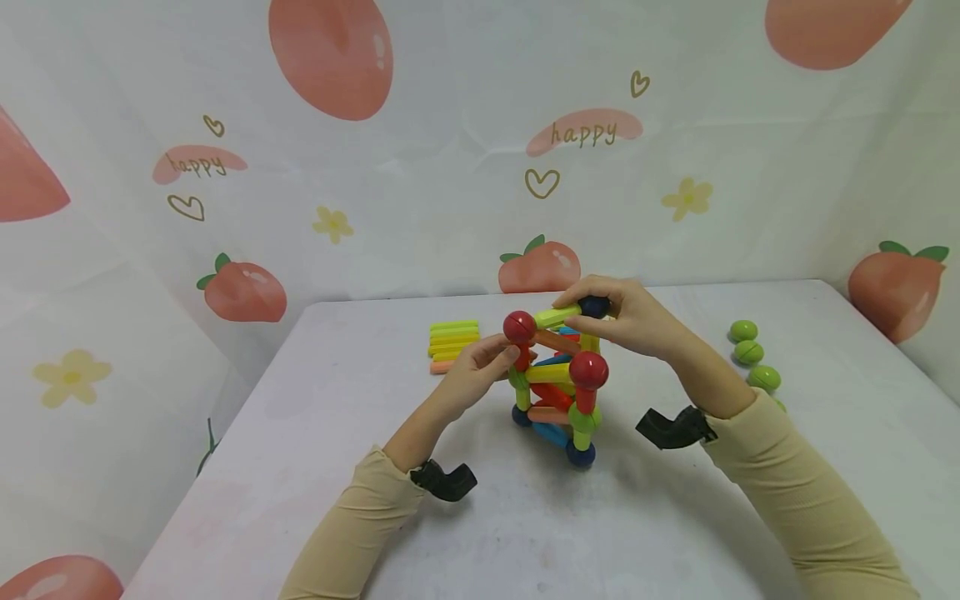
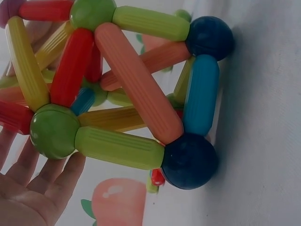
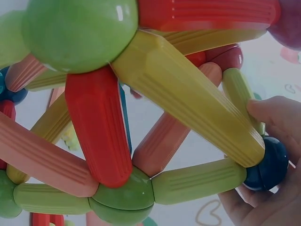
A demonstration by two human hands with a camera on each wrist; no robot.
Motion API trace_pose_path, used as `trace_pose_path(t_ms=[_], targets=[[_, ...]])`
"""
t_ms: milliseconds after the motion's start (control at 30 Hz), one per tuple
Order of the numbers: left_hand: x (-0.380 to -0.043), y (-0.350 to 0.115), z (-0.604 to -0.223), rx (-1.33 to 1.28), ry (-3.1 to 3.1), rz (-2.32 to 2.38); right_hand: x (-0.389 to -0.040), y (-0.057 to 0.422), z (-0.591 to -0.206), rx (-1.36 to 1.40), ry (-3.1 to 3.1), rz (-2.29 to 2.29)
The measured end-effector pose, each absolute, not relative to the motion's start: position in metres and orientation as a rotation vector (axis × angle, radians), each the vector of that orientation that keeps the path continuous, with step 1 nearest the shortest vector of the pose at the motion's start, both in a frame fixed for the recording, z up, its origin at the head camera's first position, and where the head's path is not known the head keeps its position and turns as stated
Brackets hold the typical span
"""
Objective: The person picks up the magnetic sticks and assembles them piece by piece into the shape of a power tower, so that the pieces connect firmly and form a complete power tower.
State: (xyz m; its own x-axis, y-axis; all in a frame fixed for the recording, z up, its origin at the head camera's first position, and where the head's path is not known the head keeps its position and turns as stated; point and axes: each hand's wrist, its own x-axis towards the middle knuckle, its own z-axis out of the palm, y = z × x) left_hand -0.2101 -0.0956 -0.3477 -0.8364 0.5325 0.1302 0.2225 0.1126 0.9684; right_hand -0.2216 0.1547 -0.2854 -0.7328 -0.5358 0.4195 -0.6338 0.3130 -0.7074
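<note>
A framework of coloured sticks and balls (image 1: 550, 374) stands on the table, with dark blue balls (image 2: 190, 161) at its base and green balls (image 2: 55, 131) at mid-height. At its upper left, my left hand (image 1: 482, 371) holds a red stick (image 1: 522, 357) just below a red ball (image 1: 519, 327). My right hand (image 1: 628, 315) pinches a yellow-green stick (image 1: 557, 317) along the top, beside a dark blue ball (image 1: 595, 307). In the right wrist view, the thumb lies on that stick, and other fingers are partly hidden behind the blue ball (image 3: 266, 163). Another red ball (image 1: 588, 370) tops the near corner.
Behind my left hand, a row of yellow, green and orange sticks (image 1: 454, 341) lies on the white table (image 1: 360, 375). Several loose green balls (image 1: 764, 378) line the right side. A peach-print cloth (image 1: 435, 192) hangs behind the table.
</note>
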Motion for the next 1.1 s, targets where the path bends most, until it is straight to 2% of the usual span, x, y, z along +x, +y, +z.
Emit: trace_pose_path(t_ms=[167,367,633,833,1100], targets=[[-0.21,-0.097,-0.347,0.744,2.156,1.717,-0.222,0.159,-0.286,1.001,-2.507,1.503],[-0.209,-0.104,-0.349,0.752,2.172,1.678,-0.235,0.183,-0.298,0.733,-2.495,1.695],[-0.208,-0.112,-0.349,0.76,2.143,1.646,-0.265,0.219,-0.338,0.297,-2.931,1.514],[-0.208,-0.112,-0.35,0.753,2.135,1.649,-0.278,0.23,-0.368,0.164,-3.07,1.399],[-0.207,-0.113,-0.35,0.715,2.159,1.638,-0.282,0.229,-0.38,0.102,-3.113,1.217]])
